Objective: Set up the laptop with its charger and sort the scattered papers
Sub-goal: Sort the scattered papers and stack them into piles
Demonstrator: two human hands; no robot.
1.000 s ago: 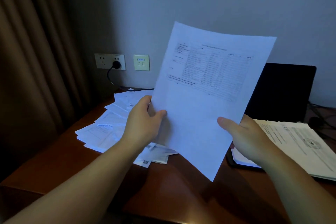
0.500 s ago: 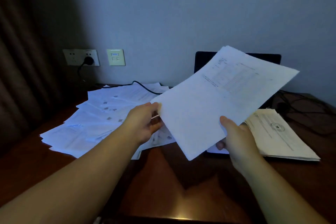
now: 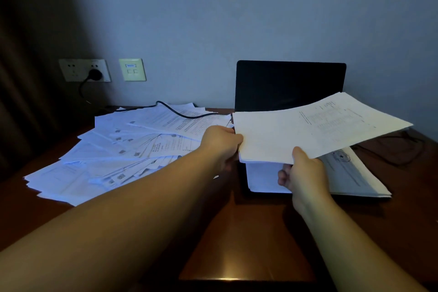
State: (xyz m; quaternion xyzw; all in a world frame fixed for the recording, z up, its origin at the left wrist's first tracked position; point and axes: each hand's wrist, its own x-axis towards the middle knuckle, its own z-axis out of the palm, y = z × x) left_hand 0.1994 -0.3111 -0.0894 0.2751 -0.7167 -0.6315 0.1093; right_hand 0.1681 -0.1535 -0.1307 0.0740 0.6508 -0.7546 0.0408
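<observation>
I hold a printed white sheet [image 3: 308, 130] almost flat above the desk. My left hand [image 3: 220, 142] pinches its left edge, and my right hand [image 3: 305, 170] grips its near edge with the thumb on top. The sheet hovers over a stack of papers [image 3: 350, 178] that lies on the base of an open black laptop [image 3: 289, 85]; the keyboard is hidden. Scattered papers [image 3: 113, 156] fan out over the left of the desk. A black charger cable [image 3: 180, 111] runs from a plug in the wall socket [image 3: 94, 73] across them.
The brown wooden desk [image 3: 237, 232] stands against a grey wall. A second wall plate [image 3: 132, 70] sits beside the socket. Dark cables [image 3: 398, 147] lie at the right of the laptop. A curtain [image 3: 21, 90] hangs at the left.
The sheet has come down from upright in front of me to almost flat, and both hands have carried it right, over the stack on the laptop.
</observation>
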